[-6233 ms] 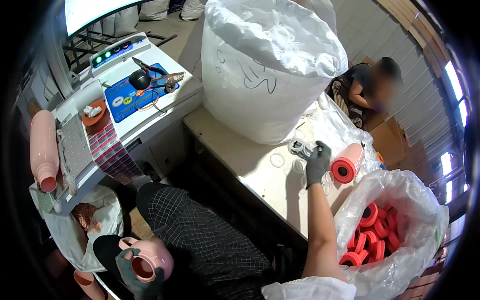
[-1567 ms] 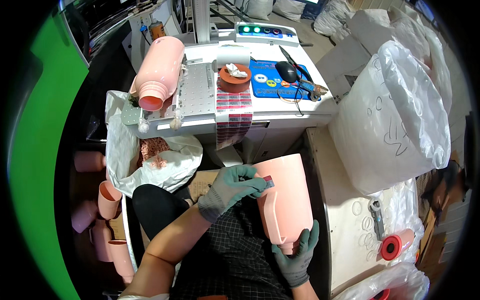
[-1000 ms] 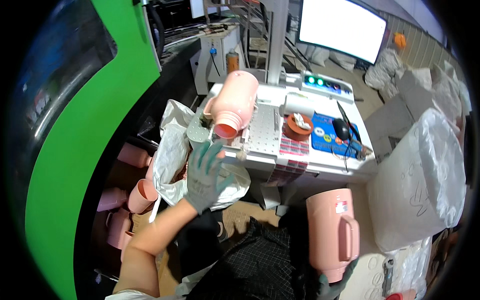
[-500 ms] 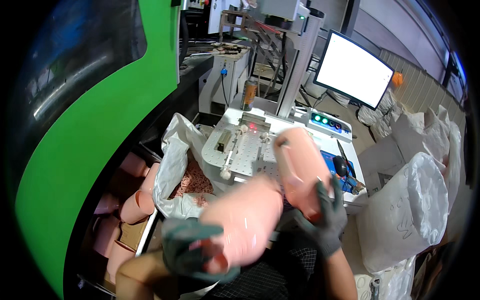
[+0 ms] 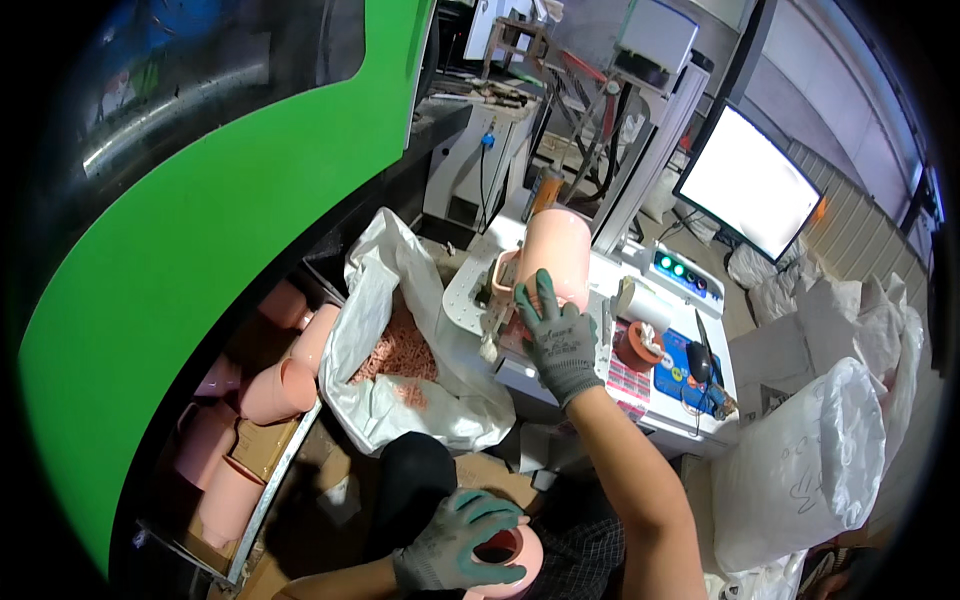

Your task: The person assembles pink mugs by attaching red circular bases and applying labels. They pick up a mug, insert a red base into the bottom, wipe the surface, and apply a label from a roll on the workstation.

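Note:
Both of my hands wear grey gloves with green fingers. My right hand (image 5: 562,345) reaches forward and grips the near end of a pink plastic jug (image 5: 558,245). This jug lies over the white perforated worktable (image 5: 465,305), its handle on the left side. Low down by my lap, my left hand (image 5: 465,540) is closed round the rim of a second pink jug (image 5: 522,560). The round dark opening of that jug faces up, and its lower part is cut off by the frame edge.
A white sack (image 5: 450,420) of pink pellets stands left of the table. Several pink jugs (image 5: 278,390) lie in a box beside the green machine (image 5: 230,190). Right are a lit monitor (image 5: 750,180), a control box (image 5: 688,275), an orange-red pot (image 5: 640,347) and a large white bag (image 5: 790,480).
My right hand has carried its jug forward onto the worktable. My left hand has drawn the other jug down to my lap, its opening turned up. The view has shifted.

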Demonstrator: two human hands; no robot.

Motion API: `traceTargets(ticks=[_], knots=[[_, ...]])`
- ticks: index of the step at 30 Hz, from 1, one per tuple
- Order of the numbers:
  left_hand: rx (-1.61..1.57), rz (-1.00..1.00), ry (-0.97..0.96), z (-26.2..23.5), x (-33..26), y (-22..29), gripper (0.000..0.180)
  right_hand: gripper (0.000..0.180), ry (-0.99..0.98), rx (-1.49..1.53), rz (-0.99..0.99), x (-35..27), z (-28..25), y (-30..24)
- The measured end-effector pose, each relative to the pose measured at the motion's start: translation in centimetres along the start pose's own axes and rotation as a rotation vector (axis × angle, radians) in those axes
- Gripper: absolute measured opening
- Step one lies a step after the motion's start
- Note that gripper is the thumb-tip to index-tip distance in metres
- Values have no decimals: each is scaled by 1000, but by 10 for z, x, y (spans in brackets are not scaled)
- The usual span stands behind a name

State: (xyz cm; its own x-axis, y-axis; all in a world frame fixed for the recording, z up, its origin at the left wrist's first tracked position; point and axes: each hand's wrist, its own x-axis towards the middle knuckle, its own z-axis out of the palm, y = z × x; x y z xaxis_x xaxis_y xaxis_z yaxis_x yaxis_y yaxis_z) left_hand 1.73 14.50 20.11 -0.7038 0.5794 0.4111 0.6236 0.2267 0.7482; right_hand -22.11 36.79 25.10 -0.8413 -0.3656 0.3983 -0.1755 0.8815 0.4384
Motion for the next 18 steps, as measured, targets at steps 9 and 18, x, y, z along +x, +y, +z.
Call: traceTargets(ticks=[9, 18], knots=[[-146, -5, -11, -1, 0, -2, 66, 66, -163, 41, 45, 30, -10, -22], [-517, -79, -239, 2, 15, 12, 69, 64, 19, 95, 68, 32, -39, -51]])
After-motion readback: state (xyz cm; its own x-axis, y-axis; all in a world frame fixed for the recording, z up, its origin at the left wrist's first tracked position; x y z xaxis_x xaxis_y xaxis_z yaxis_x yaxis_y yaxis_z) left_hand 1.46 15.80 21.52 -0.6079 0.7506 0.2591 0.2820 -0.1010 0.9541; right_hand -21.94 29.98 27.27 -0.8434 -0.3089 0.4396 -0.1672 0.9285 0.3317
